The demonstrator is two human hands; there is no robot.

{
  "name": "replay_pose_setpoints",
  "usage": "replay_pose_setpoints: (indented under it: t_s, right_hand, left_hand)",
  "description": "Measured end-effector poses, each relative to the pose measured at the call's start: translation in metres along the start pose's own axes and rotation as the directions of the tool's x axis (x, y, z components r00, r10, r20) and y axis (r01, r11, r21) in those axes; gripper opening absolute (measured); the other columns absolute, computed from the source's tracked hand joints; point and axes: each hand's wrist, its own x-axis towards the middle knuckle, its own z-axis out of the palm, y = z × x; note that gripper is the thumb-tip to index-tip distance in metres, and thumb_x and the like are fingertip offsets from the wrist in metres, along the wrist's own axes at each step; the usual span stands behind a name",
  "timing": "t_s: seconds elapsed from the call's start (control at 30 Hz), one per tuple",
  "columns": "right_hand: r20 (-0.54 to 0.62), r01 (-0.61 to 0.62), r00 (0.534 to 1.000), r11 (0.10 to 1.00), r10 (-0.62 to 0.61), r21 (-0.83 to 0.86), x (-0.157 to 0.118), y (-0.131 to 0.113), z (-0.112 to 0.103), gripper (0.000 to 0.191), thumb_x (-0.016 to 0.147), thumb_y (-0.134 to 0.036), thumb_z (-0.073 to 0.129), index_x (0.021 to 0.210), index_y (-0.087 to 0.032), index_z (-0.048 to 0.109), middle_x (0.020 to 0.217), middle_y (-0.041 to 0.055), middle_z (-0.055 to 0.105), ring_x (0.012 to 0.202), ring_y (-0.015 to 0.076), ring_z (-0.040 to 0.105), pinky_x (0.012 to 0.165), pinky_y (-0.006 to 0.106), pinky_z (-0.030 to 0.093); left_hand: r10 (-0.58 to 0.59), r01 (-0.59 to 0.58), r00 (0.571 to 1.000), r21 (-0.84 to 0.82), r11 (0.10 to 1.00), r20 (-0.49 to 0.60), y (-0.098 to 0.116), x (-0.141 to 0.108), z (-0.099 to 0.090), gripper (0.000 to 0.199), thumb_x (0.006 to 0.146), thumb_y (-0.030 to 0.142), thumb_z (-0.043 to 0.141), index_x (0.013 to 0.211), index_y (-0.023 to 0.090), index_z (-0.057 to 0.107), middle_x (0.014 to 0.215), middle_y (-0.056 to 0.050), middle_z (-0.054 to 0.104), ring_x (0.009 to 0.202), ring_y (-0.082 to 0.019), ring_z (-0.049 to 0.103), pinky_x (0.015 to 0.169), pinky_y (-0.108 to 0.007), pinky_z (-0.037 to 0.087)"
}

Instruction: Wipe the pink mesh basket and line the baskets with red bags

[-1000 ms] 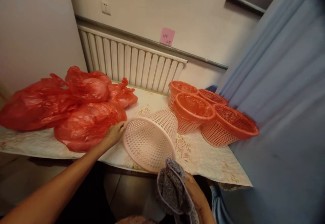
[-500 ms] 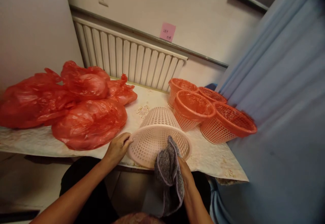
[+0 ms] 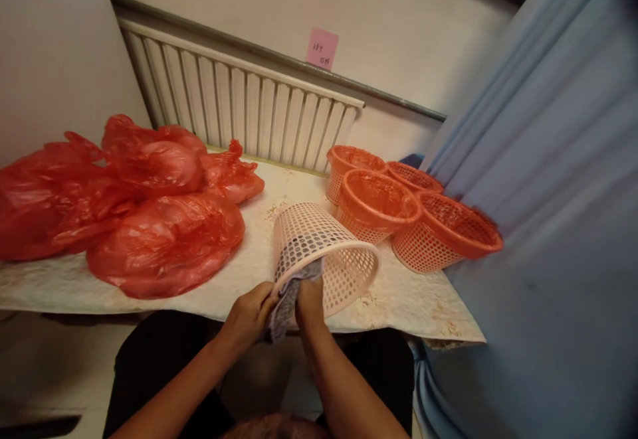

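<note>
A pale pink perforated plastic wastebasket (image 3: 309,226) lies tipped on its side on the table, its mouth facing me and a little to the right. My left hand (image 3: 249,316) grips the left edge of its rim, fingers closed. Inside the mouth is my right hand (image 3: 310,299), pressing a grey cloth (image 3: 286,303) with a light purple edge against the inner left wall. Grey shows through the holes there. The right fingers are mostly hidden within the basket and cloth. Part of the cloth hangs over the rim beside my left hand.
Several wastebaskets lined with red bags, one of them in front (image 3: 379,203), stand at the right. Several full red plastic bags (image 3: 169,243) lie at the left. A radiator (image 3: 239,93) runs behind the table (image 3: 413,299); a blue curtain (image 3: 538,193) hangs at the right.
My right hand has moved left and into the basket with the cloth, which hung before the mouth earlier. The basket has turned, its mouth swinging to the right. My left hand stays on the rim.
</note>
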Motion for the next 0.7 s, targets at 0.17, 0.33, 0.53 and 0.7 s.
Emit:
replay_pose_setpoints:
  t_s: [0.17,0.33,0.53,0.7]
  right_hand:
    - [0.130,0.260,0.966,0.851,-0.225,-0.457,-0.009,0.050,0.002,0.029,0.077,-0.018,0.049,0.104,-0.020,0.062,0.096,0.0044,0.061,0.088,0.0196,0.055,0.082,0.031,0.045]
    - [0.446,0.445,0.894,0.214,-0.048,-0.870,0.014,0.079,-0.044,0.034,0.090,-0.024,0.050,0.120,-0.025,0.063,0.100,0.0081,0.060,0.090,0.0220,0.054,0.076,0.030,0.041]
    - [0.427,0.428,0.904,0.065,-0.029,-0.901,0.040,0.080,-0.073,0.034,0.095,-0.023,0.042,0.121,-0.026,0.065,0.101,0.0115,0.060,0.095,0.0263,0.052,0.081,0.035,0.039]
    - [0.318,0.331,0.942,0.132,-0.112,-0.934,0.020,0.093,-0.068,0.048,0.086,-0.011,0.047,0.130,-0.027,0.058,0.104,0.0121,0.057,0.098,0.0277,0.051,0.086,0.040,0.039]
  left_hand:
    - [-0.053,0.053,0.999,-0.052,0.997,0.003,-0.006,-0.005,0.005,0.025,0.093,0.038,0.041,0.078,0.022,0.053,0.070,0.000,0.058,0.065,-0.017,0.057,0.064,-0.027,0.043]
    - [-0.101,0.100,0.994,-0.048,0.994,-0.028,-0.002,-0.004,0.007,0.024,0.092,0.038,0.042,0.077,0.022,0.052,0.069,0.002,0.054,0.063,-0.016,0.054,0.061,-0.027,0.040]
    - [-0.167,0.156,0.983,-0.148,0.977,-0.071,-0.003,-0.007,0.020,0.023,0.091,0.042,0.043,0.083,0.022,0.052,0.069,0.003,0.053,0.063,-0.016,0.053,0.061,-0.027,0.042]
    - [-0.344,0.308,0.926,-0.214,0.927,-0.155,-0.031,-0.035,0.046,0.026,0.083,0.043,0.051,0.097,0.022,0.047,0.083,-0.002,0.060,0.075,-0.021,0.062,0.069,-0.034,0.051]
